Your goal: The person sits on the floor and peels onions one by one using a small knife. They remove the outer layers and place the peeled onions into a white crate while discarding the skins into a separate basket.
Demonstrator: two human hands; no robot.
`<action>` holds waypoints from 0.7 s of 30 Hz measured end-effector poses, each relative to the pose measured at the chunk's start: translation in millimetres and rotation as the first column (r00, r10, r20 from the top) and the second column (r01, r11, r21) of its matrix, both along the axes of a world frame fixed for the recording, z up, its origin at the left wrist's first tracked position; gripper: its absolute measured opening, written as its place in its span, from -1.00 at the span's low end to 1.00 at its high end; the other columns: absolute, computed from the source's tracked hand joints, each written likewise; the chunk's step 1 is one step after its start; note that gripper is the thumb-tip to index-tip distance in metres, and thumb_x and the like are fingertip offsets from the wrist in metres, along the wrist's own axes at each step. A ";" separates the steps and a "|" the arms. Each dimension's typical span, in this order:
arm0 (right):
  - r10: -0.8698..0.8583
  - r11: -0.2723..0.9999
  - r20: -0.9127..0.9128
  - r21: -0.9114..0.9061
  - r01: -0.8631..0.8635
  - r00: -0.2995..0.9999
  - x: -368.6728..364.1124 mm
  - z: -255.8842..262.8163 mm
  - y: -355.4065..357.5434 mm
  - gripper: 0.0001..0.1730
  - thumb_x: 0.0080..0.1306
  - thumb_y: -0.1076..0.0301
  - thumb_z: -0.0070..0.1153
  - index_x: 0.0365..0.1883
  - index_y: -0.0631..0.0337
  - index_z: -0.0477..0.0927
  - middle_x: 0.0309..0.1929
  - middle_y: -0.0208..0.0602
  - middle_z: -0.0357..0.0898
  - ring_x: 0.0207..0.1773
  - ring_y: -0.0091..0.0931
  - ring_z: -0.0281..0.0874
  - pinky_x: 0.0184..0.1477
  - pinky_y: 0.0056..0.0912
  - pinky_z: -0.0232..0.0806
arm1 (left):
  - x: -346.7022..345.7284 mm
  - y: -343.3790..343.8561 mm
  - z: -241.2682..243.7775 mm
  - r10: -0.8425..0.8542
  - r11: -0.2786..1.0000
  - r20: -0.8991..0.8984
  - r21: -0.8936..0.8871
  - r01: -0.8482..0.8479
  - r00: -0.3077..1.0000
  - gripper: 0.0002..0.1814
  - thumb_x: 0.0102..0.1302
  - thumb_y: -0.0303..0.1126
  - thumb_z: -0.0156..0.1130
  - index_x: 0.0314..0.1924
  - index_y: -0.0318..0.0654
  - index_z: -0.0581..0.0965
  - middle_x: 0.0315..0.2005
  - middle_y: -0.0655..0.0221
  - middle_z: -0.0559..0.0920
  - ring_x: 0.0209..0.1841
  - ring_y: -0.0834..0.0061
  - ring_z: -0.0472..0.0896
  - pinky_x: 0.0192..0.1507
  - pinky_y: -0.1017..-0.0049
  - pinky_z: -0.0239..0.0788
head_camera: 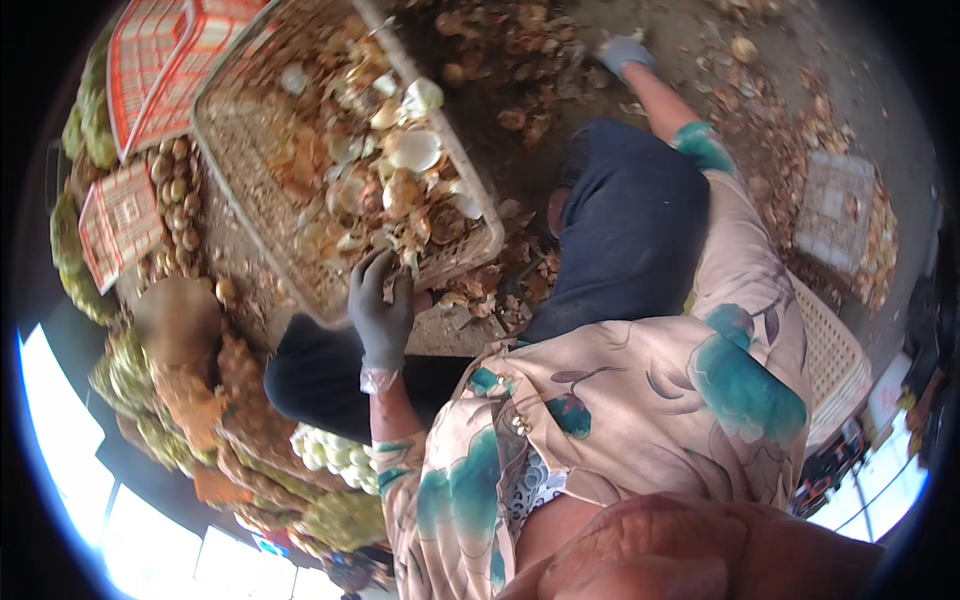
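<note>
My left hand [381,300], in a grey glove, is at the near edge of a plastic crate [247,217]. Its fingers are bent, with the thumb apart from them, close to onion scraps [411,251]. Inside the crate lie loose onion skins [304,157], white onion layers [415,150] and a yellowish onion piece [402,193]. A pale green-white onion piece [424,97] rests at the crate's right rim. My right hand [628,52], also gloved, reaches far out low over the floor at upper right. Small pale bits show by its fingertips; whether it grips them is unclear.
Onion skins [525,45] litter the floor, with a loose onion [744,50] at right. Red-and-white crates [161,75] and whole onions [176,195] are at left. Another person [180,382] is beside filled net sacks [345,517]. A grey crate [834,210] and a pale crate [832,345] are at right.
</note>
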State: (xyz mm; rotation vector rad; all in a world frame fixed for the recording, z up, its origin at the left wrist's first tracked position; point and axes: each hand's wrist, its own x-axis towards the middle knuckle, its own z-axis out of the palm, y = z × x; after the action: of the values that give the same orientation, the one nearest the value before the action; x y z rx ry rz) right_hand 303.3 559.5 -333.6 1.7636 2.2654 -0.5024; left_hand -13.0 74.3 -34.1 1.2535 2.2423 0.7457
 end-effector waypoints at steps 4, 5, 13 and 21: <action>-0.316 0.929 -0.142 -0.246 0.276 0.938 25.6 0.3 -4.0 -0.30 0.26 -0.23 0.25 -0.12 0.37 0.73 -0.24 0.07 0.76 -0.24 -0.19 0.78 -0.22 -0.10 0.55 | 1.2 2.2 -10.5 0.015 0.998 0.039 0.067 -0.018 0.999 -0.67 0.23 -0.46 0.39 0.02 -0.27 0.64 -0.04 0.12 0.65 0.00 0.07 0.64 0.06 0.27 0.49; -0.492 0.846 -0.298 -0.385 0.368 0.818 14.4 14.9 -22.9 -0.42 0.30 -0.11 0.30 -0.16 0.37 0.71 -0.48 -0.09 0.70 -0.55 -0.32 0.65 -0.49 -0.21 0.44 | 10.0 -6.0 -4.2 0.036 0.995 -0.004 0.088 -0.036 0.999 -0.66 0.22 -0.46 0.39 0.02 -0.27 0.64 -0.03 0.12 0.65 0.00 0.07 0.64 0.06 0.26 0.49; -0.066 0.888 -0.820 -0.307 -0.341 0.569 -74.5 260.7 -72.3 -0.45 0.48 0.11 0.16 0.27 0.26 0.38 0.07 -0.25 0.52 0.01 -0.49 0.44 0.01 -0.40 0.31 | 26.5 -4.7 30.3 0.100 0.956 0.446 0.206 -0.211 0.889 -0.67 0.33 -0.29 0.42 0.00 -0.36 0.68 -0.13 0.28 0.73 -0.07 0.54 0.68 -0.03 0.50 0.53; 0.268 0.578 -0.835 -0.260 -0.773 0.481 -187.8 412.3 -222.1 -0.41 0.53 0.22 0.14 0.45 0.24 0.39 0.25 -0.33 0.54 0.22 -0.59 0.46 0.25 -0.52 0.30 | 50.6 1.2 73.5 -0.047 0.826 0.981 0.143 -0.545 0.186 -0.58 0.51 -0.13 0.22 0.05 -0.40 0.63 -0.22 0.19 0.76 -0.33 0.40 0.77 -0.27 0.43 0.64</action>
State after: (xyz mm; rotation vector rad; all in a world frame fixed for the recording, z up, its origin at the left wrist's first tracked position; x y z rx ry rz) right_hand 115.4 337.4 78.7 0.3802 2.4573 -1.7916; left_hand 37.7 75.5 39.4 0.2012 1.1217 1.7169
